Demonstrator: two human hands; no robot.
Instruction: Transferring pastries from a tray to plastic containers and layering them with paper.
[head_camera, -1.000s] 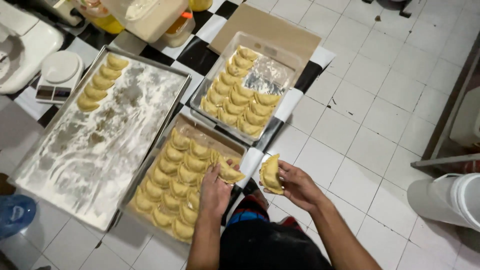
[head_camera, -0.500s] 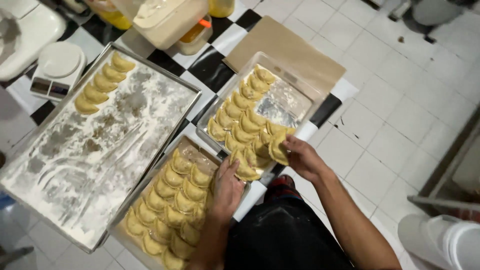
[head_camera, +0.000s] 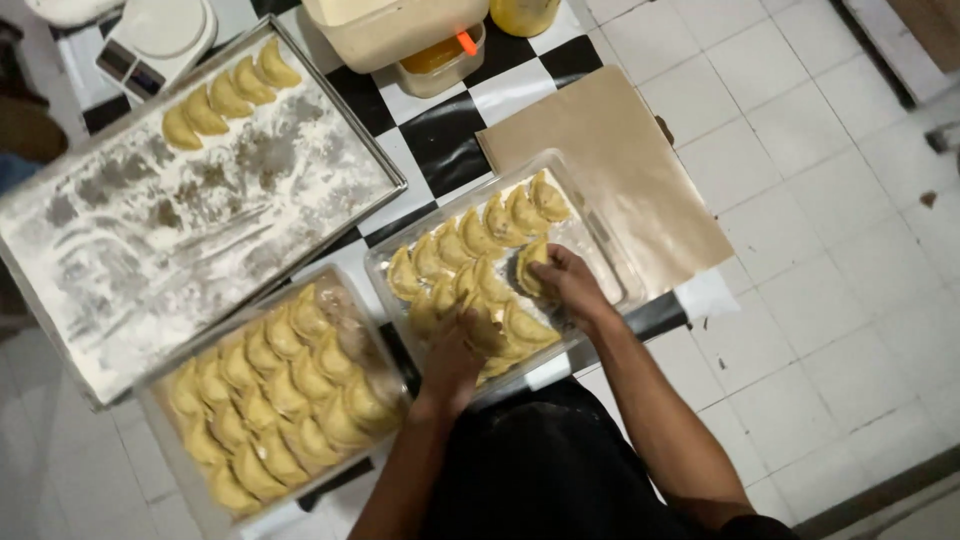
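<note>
Both hands work inside the clear plastic tray of raw crescent pastries on the checkered desk. The right hand has its grip clenched around one pastry at the tray's middle. The left hand rests on the near row of pastries; whether its grip grasps one, I cannot tell. A second filled tray sits just left, beside a floured metal tray

Yellow pastries, black & white checked cloth at 12, brown paper, white floor tiles.
</note>
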